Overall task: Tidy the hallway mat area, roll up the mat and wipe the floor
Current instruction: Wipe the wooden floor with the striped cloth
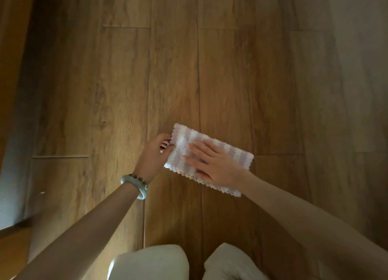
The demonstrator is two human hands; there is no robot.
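Observation:
A folded white-and-lilac striped cloth [184, 139] with zigzag edges lies on the wooden plank floor [126, 80] in front of me. My right hand [212, 163] lies flat on top of the cloth with its fingers spread, pressing it down. My left hand [153, 155], with a pale green bangle and a bead bracelet on the wrist, pinches the cloth's left edge between thumb and fingers. No mat is in view.
My knees in light trousers [155, 260] are at the bottom edge, close behind the cloth. A wooden wall or door panel [12, 69] runs along the left side, and a pale wall [363, 48] stands at the right.

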